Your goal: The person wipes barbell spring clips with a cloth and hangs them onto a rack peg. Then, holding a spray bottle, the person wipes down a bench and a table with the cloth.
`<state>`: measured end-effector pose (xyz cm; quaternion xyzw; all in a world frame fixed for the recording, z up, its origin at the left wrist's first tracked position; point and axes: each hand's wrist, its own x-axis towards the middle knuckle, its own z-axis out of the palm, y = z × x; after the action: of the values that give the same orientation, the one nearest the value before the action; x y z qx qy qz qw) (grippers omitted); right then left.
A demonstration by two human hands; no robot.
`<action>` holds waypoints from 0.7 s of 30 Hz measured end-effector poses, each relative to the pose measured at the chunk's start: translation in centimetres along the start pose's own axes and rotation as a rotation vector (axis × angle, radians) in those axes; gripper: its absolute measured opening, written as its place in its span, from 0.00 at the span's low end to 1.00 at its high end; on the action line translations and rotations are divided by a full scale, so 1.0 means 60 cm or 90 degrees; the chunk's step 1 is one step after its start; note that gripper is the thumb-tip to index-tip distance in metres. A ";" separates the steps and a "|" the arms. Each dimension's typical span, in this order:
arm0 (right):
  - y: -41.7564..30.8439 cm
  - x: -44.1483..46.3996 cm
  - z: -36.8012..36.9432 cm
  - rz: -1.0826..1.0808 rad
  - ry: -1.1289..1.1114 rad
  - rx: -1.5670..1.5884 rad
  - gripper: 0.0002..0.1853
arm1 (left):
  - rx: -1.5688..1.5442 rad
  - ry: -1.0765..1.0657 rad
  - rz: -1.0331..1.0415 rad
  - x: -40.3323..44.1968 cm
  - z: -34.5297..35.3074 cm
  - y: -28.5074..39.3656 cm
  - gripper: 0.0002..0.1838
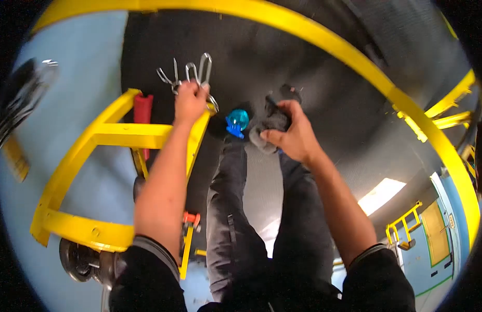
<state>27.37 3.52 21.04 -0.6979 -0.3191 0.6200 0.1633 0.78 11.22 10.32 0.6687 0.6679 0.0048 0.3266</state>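
Note:
My left hand is closed around a bunch of bent silver metal loops at the upper end of a yellow metal frame. Whether the loops are fixed to the frame I cannot tell. In my right hand, between thumb and fingers, is a crumpled grey cloth. Something dark at its top is too blurred to name. Between the hands, near my feet, there is a teal, rounded bottle-like thing with a bright blue part at its lower side.
A red padded post stands by the yellow frame, with dark round weights below. A large yellow curved bar arches over the black floor. More yellow racks stand at right, near a blue wall.

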 end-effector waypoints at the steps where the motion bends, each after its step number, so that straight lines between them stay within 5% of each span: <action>1: -0.038 -0.032 -0.014 -0.029 -0.002 0.049 0.36 | -0.045 -0.020 -0.033 -0.024 -0.032 0.044 0.19; 6: -0.198 -0.182 -0.048 -0.257 -0.029 0.222 0.35 | -0.460 -0.131 -0.092 -0.149 -0.231 0.282 0.17; 8: -0.233 -0.252 -0.029 -0.363 0.033 0.031 0.34 | -0.622 -0.078 -0.083 -0.200 -0.257 0.332 0.14; 11: -0.307 -0.369 -0.051 -0.277 0.073 0.019 0.31 | -0.833 -0.035 -0.177 -0.280 -0.385 0.436 0.14; 13: -0.329 -0.426 -0.050 -0.528 0.120 -0.149 0.27 | -0.843 -0.099 -0.269 -0.327 -0.459 0.475 0.15; 14: -0.336 -0.447 -0.048 -0.648 0.130 -0.234 0.24 | -0.896 -0.045 -0.196 -0.337 -0.444 0.474 0.15; 16: -0.377 -0.484 -0.059 -0.691 0.166 -0.292 0.20 | -0.911 -0.095 -0.161 -0.388 -0.540 0.513 0.15; 18: -0.383 -0.490 -0.057 -0.632 0.179 -0.237 0.21 | -0.886 -0.025 -0.092 -0.407 -0.563 0.531 0.15; 20: -0.426 -0.517 -0.057 -0.495 0.078 -0.177 0.22 | -0.798 0.059 0.005 -0.402 -0.565 0.518 0.15; 21: -0.425 -0.506 -0.054 -0.394 -0.052 0.016 0.21 | -0.740 0.114 0.081 -0.403 -0.570 0.508 0.14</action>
<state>23.50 3.34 60.61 -0.5401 -0.5149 0.5723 0.3401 10.18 7.50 61.13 0.4156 0.5396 0.4460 0.5807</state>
